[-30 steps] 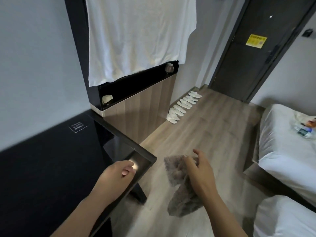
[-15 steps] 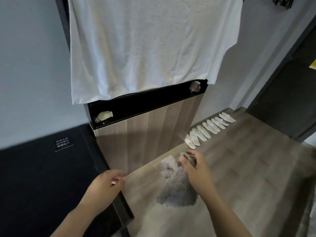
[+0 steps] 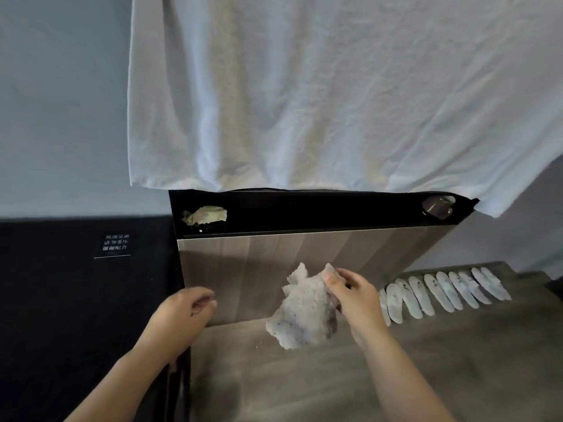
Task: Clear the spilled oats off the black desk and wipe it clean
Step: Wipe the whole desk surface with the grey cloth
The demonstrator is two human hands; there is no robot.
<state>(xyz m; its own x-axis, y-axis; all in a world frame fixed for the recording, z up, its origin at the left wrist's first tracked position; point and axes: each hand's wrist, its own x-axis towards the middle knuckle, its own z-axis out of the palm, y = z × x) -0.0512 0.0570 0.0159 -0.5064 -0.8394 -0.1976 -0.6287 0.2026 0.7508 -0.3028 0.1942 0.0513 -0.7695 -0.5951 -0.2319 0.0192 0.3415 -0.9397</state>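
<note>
The black desk point(image 3: 70, 300) fills the lower left, its right edge running down past my left wrist. My left hand point(image 3: 179, 315) hovers at that edge with its fingers loosely curled and nothing in them. My right hand point(image 3: 355, 300) holds a crumpled grey cloth point(image 3: 304, 315) by its top, out over the wooden floor to the right of the desk. A few pale specks point(image 3: 259, 345) lie on the floor under the cloth. No oats show on the visible part of the desk.
A wood-fronted cabinet point(image 3: 304, 254) stands behind the cloth, with a black shelf holding a crumpled pale wad point(image 3: 207, 215) and a dark cup point(image 3: 437, 207). A white T-shirt point(image 3: 335, 92) hangs above. Several white slippers point(image 3: 441, 292) line the floor at right.
The view has swung left and closer to the cabinet; the door and bed are out of sight. My right hand has carried the cloth up toward the cabinet front. My left hand stays at the desk edge.
</note>
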